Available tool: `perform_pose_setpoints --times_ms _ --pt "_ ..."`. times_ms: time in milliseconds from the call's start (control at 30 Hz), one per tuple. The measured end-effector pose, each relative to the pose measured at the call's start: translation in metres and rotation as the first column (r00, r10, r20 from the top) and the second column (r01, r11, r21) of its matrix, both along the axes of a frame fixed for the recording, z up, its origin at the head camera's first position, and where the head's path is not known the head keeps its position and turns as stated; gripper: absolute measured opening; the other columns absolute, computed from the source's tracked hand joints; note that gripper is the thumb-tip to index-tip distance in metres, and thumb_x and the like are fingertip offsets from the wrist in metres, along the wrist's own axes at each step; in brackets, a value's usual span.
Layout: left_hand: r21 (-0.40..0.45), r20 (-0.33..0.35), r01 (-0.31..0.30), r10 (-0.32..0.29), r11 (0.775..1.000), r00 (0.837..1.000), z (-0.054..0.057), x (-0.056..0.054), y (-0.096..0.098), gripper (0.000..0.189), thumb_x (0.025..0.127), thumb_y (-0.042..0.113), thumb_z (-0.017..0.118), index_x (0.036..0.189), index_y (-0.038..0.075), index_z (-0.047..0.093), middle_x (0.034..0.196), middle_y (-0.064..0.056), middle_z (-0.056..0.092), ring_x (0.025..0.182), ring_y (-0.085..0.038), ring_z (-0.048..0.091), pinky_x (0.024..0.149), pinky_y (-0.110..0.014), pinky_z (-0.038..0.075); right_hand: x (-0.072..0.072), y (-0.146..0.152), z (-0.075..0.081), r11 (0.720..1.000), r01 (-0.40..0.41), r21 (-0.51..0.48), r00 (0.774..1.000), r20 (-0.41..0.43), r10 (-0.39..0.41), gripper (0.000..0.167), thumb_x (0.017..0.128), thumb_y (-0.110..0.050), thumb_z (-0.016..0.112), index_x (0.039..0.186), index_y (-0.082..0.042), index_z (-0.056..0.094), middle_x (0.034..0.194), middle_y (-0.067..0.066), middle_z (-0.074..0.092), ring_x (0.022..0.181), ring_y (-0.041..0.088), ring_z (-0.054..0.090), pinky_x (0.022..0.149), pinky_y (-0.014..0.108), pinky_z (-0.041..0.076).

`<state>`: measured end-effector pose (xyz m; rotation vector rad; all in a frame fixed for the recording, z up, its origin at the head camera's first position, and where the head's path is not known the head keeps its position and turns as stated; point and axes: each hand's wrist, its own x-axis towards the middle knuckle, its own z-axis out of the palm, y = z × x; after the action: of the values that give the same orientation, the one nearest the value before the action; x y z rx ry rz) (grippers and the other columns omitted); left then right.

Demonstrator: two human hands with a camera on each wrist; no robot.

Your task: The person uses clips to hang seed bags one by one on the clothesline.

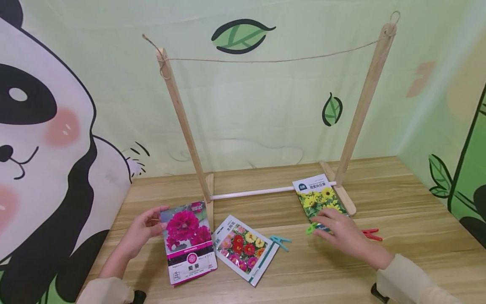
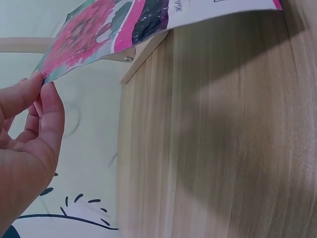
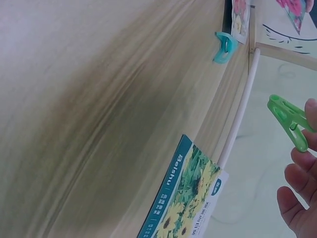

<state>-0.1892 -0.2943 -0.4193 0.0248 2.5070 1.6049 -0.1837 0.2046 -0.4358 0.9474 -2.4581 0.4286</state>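
My left hand (image 1: 138,232) pinches the upper left edge of a seed packet (image 1: 190,245) with magenta hollyhock flowers; in the left wrist view that packet (image 2: 89,37) is tilted up over the table, casting a shadow. A green clothespin (image 3: 288,121) is pinched between thumb and fingers of my right hand (image 1: 341,234). Below that hand in the head view lies a seed packet with yellow flowers (image 1: 303,198), its lower part covered by the hand. Between the hands lies a packet with mixed flowers (image 1: 243,249), a blue clothespin (image 1: 280,242) by its right corner.
A wooden frame stands behind, with a left post (image 1: 186,126), a right post (image 1: 366,101) and a twine line (image 1: 265,61) strung between their tops. A white rod (image 1: 250,193) joins the bases. A red clothespin (image 1: 373,234) lies right of my right hand.
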Motion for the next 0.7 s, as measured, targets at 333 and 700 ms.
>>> perform_pose_setpoints --times_ms 333,700 --pt "0.030 -0.019 0.019 -0.019 0.999 1.000 0.0031 0.0004 0.0032 0.047 0.087 0.006 0.052 0.131 0.003 0.037 0.101 -0.014 0.043 0.088 -0.017 0.049 0.076 -0.031 0.051 -0.0019 -0.0014 0.0061 1.000 0.015 -0.006 1.000 -0.004 -0.015 0.028 0.065 -0.023 0.075 0.089 -0.011 0.068 0.084 -0.003 0.056 0.075 0.007 0.051 0.063 0.024 0.047" --pt "0.030 -0.036 0.028 -0.027 0.999 0.999 0.0089 -0.0007 0.0060 0.047 0.087 0.008 0.053 0.131 0.002 0.037 0.103 -0.015 0.043 0.088 -0.018 0.048 0.073 -0.026 0.051 -0.0045 -0.0017 0.0080 1.000 0.006 -0.016 1.000 -0.004 -0.006 0.030 0.062 -0.020 0.077 0.089 -0.010 0.069 0.085 -0.003 0.056 0.076 0.007 0.050 0.063 0.023 0.047"
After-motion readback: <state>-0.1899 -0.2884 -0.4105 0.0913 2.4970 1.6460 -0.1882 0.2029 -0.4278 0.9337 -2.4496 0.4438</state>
